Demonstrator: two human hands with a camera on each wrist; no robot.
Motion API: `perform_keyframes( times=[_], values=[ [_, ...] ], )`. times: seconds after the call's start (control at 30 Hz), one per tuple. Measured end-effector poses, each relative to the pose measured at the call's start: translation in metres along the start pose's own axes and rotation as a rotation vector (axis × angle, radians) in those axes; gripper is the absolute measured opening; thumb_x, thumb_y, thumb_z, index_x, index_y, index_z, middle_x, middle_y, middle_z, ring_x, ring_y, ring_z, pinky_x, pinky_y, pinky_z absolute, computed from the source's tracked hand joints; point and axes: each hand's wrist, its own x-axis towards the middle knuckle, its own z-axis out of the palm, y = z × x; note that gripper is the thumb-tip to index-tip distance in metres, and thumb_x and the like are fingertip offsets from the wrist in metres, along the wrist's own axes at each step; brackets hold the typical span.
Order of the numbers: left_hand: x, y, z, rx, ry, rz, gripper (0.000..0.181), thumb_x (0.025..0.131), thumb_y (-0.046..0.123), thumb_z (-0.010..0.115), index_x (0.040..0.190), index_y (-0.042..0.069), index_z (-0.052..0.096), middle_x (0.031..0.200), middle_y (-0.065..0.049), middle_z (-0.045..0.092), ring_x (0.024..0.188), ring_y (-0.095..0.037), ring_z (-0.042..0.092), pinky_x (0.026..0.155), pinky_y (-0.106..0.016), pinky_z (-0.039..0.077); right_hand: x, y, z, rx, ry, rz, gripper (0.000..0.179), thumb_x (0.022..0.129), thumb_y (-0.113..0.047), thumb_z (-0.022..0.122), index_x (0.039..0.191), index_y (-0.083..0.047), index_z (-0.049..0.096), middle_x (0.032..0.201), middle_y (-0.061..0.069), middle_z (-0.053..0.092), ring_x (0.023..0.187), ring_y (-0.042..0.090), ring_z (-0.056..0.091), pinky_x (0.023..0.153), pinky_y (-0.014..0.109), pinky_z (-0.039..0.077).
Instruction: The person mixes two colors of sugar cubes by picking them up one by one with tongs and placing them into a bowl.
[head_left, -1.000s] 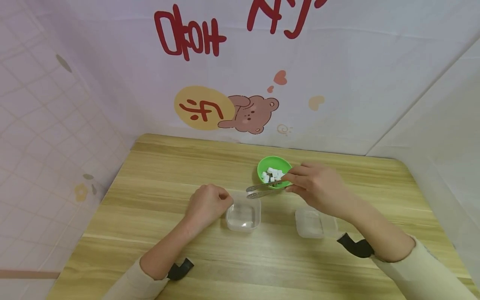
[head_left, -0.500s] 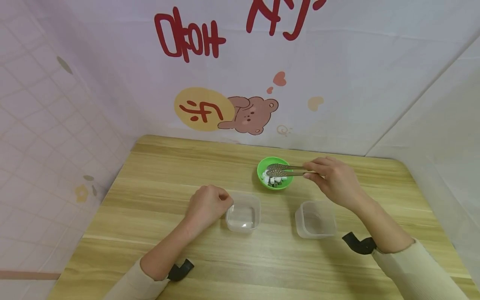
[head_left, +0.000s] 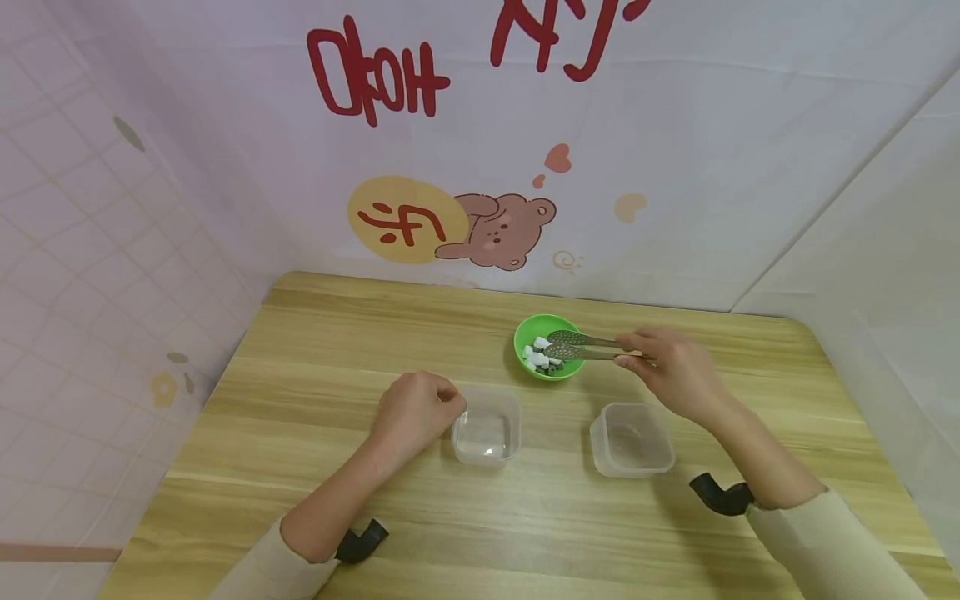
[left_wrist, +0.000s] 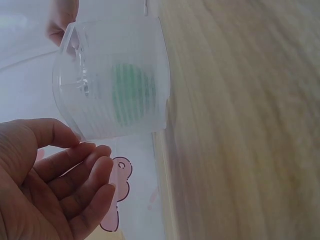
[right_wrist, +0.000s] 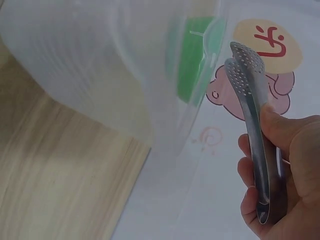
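Observation:
My right hand [head_left: 671, 367] grips metal tongs [right_wrist: 259, 125] with perforated tips. In the head view, the tongs overlap the green bowl [head_left: 525, 323], their tips slightly apart above its contents. Small white blocks [head_left: 538, 360] and dark grey pieces [head_left: 553, 369] lie in that bowl. My left hand [head_left: 420, 408] pinches the upper left corner of a clear plastic container [head_left: 487, 457] between thumb and forefinger. The left wrist view shows the left hand's [left_wrist: 60, 175] fingertips right at the container's [left_wrist: 135, 45] rim, other fingers curled loosely below.
A second clear plastic container [head_left: 636, 462] stands to the right on the wooden table [head_left: 465, 533], below the right forearm. White printed cloth [head_left: 675, 125] rises behind the table's back edge. Black curved pieces [head_left: 723, 496] sit at both wrists.
The tongs have moved from over the left container, back and right to the green bowl, then shifted slightly right. The left hand and its container have stayed in place.

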Motion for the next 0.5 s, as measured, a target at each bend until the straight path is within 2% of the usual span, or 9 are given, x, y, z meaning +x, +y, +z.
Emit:
perform_keyframes(
  times=[0.27,0.5],
  values=[
    [0.000,0.000,0.000,0.001,0.002,-0.003,0.018,0.085,0.014,0.066,0.075,0.016,0.081,0.061,0.014,0.063,0.051,-0.008,0.044,0.050,-0.030,0.038,-0.012,0.004,-0.013,0.024,-0.011,0.102,0.037,0.088,-0.005,0.081,0.124,-0.001,0.074,0.110,0.014,0.075,0.081,0.025,0.071,0.064,0.043,0.056],
    [-0.001,0.001,0.000,-0.002,0.000,-0.009,0.019,0.086,0.014,0.066,0.075,0.016,0.081,0.059,0.015,0.062,0.050,-0.007,0.043,0.048,-0.028,0.034,-0.030,0.011,-0.016,0.053,0.003,0.157,0.041,0.094,-0.007,0.075,0.132,0.006,0.066,0.115,0.022,0.071,0.087,0.032,0.070,0.069,0.042,0.056]
  ],
)
